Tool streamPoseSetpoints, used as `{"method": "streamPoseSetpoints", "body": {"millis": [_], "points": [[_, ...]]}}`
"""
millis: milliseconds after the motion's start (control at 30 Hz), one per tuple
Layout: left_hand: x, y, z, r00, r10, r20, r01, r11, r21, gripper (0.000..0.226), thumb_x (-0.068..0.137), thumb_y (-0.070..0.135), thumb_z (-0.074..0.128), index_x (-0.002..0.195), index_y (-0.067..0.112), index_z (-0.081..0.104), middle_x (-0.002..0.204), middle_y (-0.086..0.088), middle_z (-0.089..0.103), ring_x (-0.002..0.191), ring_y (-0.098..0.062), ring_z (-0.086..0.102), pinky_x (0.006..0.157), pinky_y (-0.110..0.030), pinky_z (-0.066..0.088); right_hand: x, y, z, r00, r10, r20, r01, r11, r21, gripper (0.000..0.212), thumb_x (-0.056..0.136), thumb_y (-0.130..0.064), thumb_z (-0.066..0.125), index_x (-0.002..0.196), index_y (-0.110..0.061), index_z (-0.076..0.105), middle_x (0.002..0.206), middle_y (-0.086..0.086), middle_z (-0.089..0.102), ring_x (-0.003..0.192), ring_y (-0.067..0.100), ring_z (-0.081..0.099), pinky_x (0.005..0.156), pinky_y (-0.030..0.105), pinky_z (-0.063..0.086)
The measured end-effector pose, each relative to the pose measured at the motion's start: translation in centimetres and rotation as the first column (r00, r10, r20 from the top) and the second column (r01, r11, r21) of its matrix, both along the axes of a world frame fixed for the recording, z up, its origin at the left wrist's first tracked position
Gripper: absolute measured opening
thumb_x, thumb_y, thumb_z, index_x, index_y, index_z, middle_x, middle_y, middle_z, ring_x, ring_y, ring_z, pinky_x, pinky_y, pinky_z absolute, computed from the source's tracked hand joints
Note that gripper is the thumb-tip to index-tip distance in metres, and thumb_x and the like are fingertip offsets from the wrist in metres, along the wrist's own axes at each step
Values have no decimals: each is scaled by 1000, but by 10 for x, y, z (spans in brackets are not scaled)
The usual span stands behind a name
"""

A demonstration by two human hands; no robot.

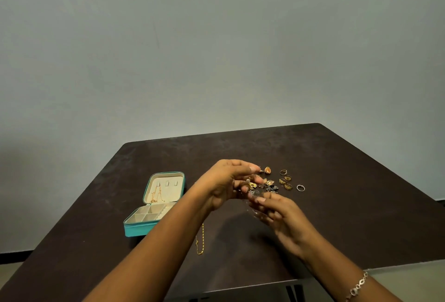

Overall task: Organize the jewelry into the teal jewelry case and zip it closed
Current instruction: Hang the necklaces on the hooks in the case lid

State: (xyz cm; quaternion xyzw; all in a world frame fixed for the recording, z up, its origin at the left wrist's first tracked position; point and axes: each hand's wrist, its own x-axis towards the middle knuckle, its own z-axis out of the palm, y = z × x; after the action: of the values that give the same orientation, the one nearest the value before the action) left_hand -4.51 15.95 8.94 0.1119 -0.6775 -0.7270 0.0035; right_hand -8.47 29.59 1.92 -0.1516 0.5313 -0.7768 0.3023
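Observation:
The teal jewelry case lies open on the left of the dark table, its cream lid up with a gold necklace hanging inside and the divided compartments below. My left hand is raised above the table, fingers pinched on a small gold earring. Just below and right of it, my right hand has its fingers curled around a thin silvery piece that is blurred. Loose earrings, several gold rings and a silver ring lie beyond my hands. A gold chain lies under my left forearm.
The dark brown table ends at a near edge by my right wrist, which wears a silver bracelet. A plain grey wall stands behind the table.

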Motion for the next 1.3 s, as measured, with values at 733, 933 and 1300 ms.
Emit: {"method": "streamPoseSetpoints", "body": {"millis": [733,933,1300], "points": [[14,-10,-64,935,239,261,-350,736,580,7,86,6,56,80,11,58,49,0,61,50,-14,67,51,-28,55,-20,-6,34,992,28,121,-11,990,-144,16,88,-3,47,84,-4,62,61,3,66,62,16,69,63,27,57],[17,-16,-60,938,316,144,-344,902,261,6,90,10,53,94,14,52,84,-6,60,72,-17,61,64,-32,47,-23,-22,64,988,28,-152,0,983,183,20,91,0,48,78,-2,63,54,2,61,50,12,63,54,22,56],[58,-140,-45,655,698,-288,-718,457,-525,4,87,16,57,87,17,61,92,-4,64,86,-22,60,72,-35,49,-40,-48,99,958,183,-223,-66,892,447,18,90,2,49,79,2,63,52,4,60,42,10,57,38,18,45]]}}
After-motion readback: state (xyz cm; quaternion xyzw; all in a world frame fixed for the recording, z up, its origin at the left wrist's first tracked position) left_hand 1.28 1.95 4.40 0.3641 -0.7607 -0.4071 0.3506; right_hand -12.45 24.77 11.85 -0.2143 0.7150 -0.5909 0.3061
